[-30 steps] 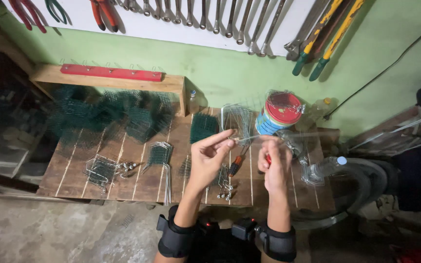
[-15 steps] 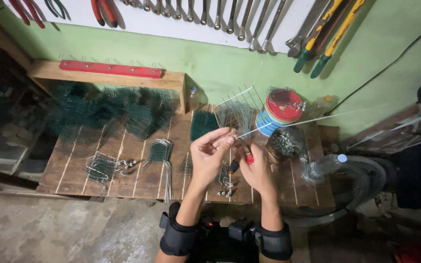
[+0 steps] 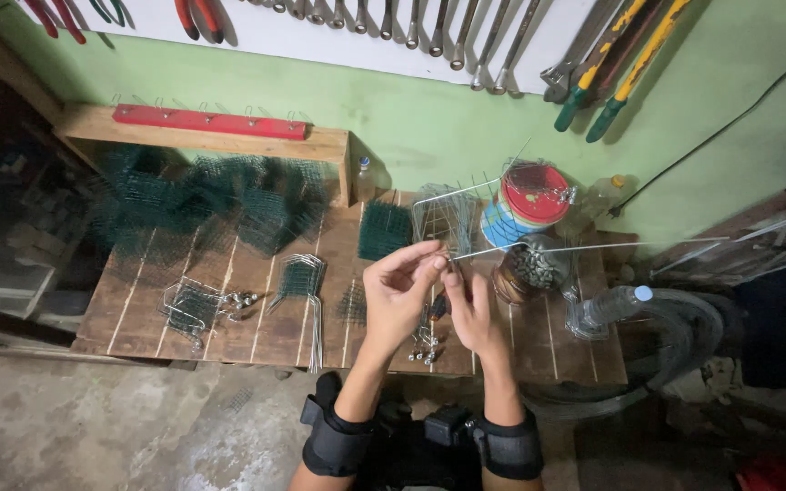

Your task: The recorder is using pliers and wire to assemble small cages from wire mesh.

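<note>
Thin steel wire (image 3: 548,248), light, springy and stiff, is pinched at its near end by both hands (image 3: 438,295) above the bench (image 3: 229,318).

Dim, uneven indoor light with wide-angle bending at the edges

The green wall (image 3: 429,136) above the left hand (image 3: 398,295) and right hand (image 3: 473,314) is lit most strongly, seemingly from above, while the corner far to their left is lost in deep shadow. A soft shadow is cast on the wall by the wooden shelf (image 3: 202,141). The hands are rendered fairly sharp; the thin wire (image 3: 548,247) just right of them is faint. Straight lines are curved near the frame edges, and the floor (image 3: 138,427) below is grainy.
</note>
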